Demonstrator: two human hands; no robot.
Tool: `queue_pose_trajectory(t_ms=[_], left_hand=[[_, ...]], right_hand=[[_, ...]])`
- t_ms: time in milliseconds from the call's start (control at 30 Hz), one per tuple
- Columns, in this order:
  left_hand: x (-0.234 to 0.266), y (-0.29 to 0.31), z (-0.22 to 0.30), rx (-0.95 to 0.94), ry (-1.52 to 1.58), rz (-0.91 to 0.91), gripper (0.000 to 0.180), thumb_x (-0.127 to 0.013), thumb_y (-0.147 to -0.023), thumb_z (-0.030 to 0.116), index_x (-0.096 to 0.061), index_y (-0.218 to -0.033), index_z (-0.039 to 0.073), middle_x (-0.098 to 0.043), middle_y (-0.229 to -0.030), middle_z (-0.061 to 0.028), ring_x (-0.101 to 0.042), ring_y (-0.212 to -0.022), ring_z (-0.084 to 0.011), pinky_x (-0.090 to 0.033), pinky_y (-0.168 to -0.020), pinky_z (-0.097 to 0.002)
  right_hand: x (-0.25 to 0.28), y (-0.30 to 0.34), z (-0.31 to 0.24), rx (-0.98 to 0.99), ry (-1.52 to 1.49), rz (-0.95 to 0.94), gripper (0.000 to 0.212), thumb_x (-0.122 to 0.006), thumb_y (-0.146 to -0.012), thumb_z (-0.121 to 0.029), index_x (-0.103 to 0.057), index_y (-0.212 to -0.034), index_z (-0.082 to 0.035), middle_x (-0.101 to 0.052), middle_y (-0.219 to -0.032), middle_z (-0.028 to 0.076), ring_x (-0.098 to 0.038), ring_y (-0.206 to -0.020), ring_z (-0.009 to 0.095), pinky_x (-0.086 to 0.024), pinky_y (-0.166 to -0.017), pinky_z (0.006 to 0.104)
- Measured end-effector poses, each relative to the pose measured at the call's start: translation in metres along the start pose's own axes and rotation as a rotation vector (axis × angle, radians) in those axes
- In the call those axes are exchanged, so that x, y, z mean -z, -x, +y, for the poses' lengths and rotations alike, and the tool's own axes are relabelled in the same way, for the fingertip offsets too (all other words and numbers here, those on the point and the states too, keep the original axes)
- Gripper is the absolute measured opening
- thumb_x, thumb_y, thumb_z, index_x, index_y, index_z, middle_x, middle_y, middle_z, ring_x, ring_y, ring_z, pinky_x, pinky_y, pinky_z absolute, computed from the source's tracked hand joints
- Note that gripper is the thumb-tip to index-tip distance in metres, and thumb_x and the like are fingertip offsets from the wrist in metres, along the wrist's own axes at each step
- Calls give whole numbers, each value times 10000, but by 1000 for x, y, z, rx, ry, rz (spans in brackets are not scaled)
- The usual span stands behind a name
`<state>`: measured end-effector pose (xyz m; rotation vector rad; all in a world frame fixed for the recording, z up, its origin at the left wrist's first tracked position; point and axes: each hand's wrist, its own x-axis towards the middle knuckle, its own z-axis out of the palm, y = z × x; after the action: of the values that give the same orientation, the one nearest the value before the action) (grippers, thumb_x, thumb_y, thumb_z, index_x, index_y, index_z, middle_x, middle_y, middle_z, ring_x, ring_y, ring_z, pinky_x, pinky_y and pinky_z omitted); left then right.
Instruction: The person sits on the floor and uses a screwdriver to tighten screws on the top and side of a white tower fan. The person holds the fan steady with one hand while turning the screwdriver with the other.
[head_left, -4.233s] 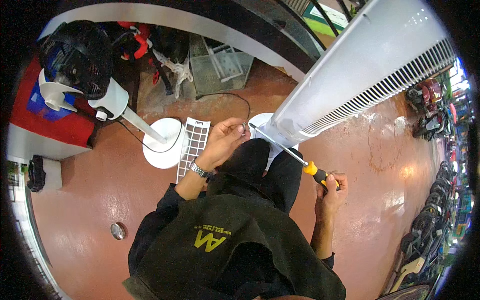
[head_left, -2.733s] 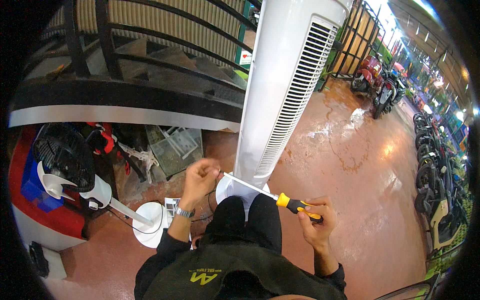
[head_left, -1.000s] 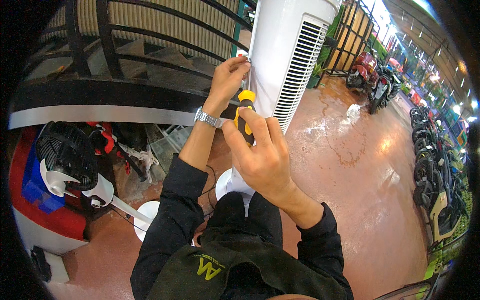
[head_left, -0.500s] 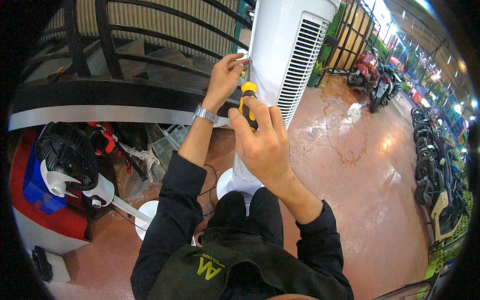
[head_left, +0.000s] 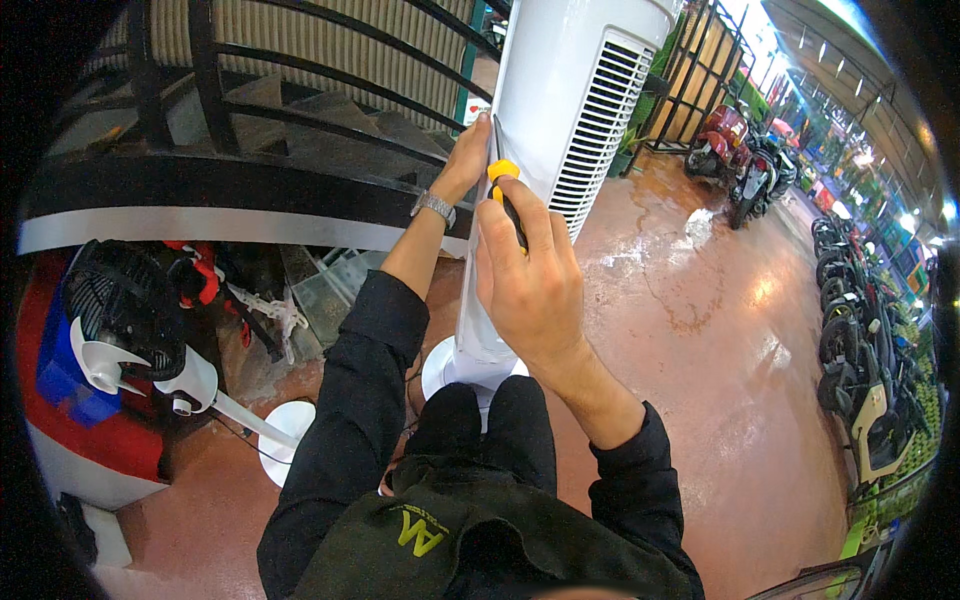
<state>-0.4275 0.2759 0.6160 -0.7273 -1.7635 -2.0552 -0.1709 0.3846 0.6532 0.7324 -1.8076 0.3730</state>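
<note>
A tall white tower fan (head_left: pixel 545 95) stands upright before me, its dark slotted grille on the right side. My right hand (head_left: pixel 530 275) is closed around the yellow and black handle of a screwdriver (head_left: pixel 503 170). The thin shaft points up along the fan's left edge; where its tip touches is too small to make out. Pressed against that same edge, my left hand (head_left: pixel 465 160) grips the fan beside the shaft. Most of its fingers are hidden, and a metal watch is on the wrist.
Black railings (head_left: pixel 205 80) and steps are at the left. Below them stand a white pedestal fan (head_left: pixel 190 385) with a black cage, a blue box (head_left: pixel 60 375) and loose parts. Parked motorcycles (head_left: pixel 850 340) line the right side of the reddish floor (head_left: pixel 690 400).
My left hand has moved up and in against the fan's edge, its fingers no longer spread in view. The screwdriver has shifted slightly right, its shaft now showing along the edge.
</note>
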Motion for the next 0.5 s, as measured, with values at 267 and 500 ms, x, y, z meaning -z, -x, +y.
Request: queue_pose_trajectory(t_ms=[267,500], left_hand=[[11,14,-36,-48,190,95,505,-361,-1118,408,-637,-1113,-15,-670,-1073,-168,-644,-988,-245,-500,-863,-413],[-4,16,-8,-314,-485,228,481,-364,-1116,373,-622,-1088,-32,-650,-1002,-201,-637,-921,-337,-498,-844,-443]], right_hand=[[4,-15,-9,24,-62,42,300,-672,-799,64,-627,-1086,-13,-628,-1168,173,-611,-874,344,-532,-772,423],[5,-16,-1,16,-105,39,302,-658,-791,79,-638,-1073,-28,-626,-1170,172,-608,-891,349,-531,-780,427]])
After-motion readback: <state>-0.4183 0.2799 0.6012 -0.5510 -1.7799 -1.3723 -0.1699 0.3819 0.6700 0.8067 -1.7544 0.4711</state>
